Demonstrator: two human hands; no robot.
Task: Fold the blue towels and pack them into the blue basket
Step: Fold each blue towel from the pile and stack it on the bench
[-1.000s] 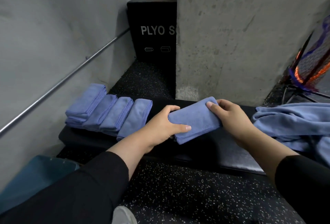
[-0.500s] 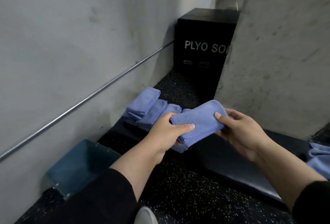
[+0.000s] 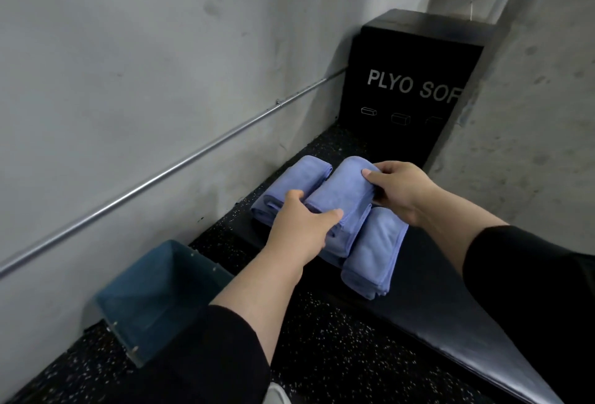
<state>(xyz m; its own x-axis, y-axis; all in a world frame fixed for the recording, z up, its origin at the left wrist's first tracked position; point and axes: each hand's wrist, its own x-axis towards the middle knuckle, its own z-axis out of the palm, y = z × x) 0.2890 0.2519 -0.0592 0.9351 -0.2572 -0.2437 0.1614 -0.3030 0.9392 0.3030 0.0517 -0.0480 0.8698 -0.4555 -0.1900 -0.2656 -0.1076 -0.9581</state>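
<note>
Right now both hands hold one folded towel (image 3: 343, 192) by its ends, over the row of folded towels on the black bench (image 3: 450, 300). The left hand (image 3: 301, 229) grips the near end: its thumb lies across the top of the cloth and its fingers curl out of sight underneath. The right hand (image 3: 402, 189) pinches the far end, with the thumb on top near the rounded fold and the fingers wrapped below. A second folded towel (image 3: 296, 183) lies just to the left of the held one, and a third (image 3: 375, 252) just to the right, nearer the camera. The blue basket (image 3: 151, 300) stands on the speckled floor (image 3: 322, 355) beside the bench, against the grey wall (image 3: 145, 65). A black box (image 3: 409, 88) with white lettering stands beyond the towels.
</note>
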